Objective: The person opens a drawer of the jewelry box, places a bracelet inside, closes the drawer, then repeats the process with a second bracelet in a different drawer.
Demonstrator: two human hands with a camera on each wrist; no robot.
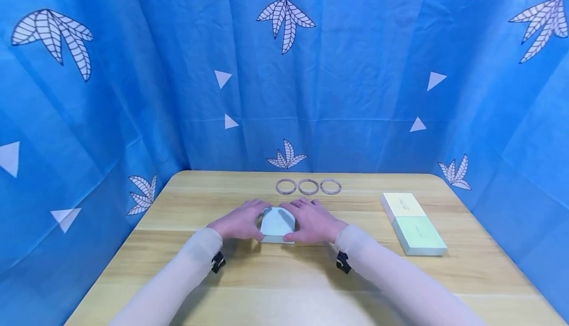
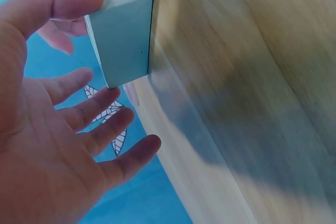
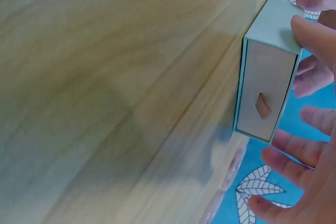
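- A pale blue box (image 1: 278, 223) sits mid-bench (image 1: 284, 289) between both hands; its drawer (image 3: 266, 72), with a small brownish tab or notch, is pushed in, facing the right hand, contents hidden.
- At the right, a cream box (image 1: 402, 205) and a green box (image 1: 420, 234) lie end to end, both closed.
- Three rings (image 1: 308, 194) lie in a row beyond the hands.
- The left hand (image 1: 239, 221) is half open, thumb and fingertips pinching the box's left end, other fingers spread.
- The right hand (image 1: 313, 222) pinches the right end likewise.
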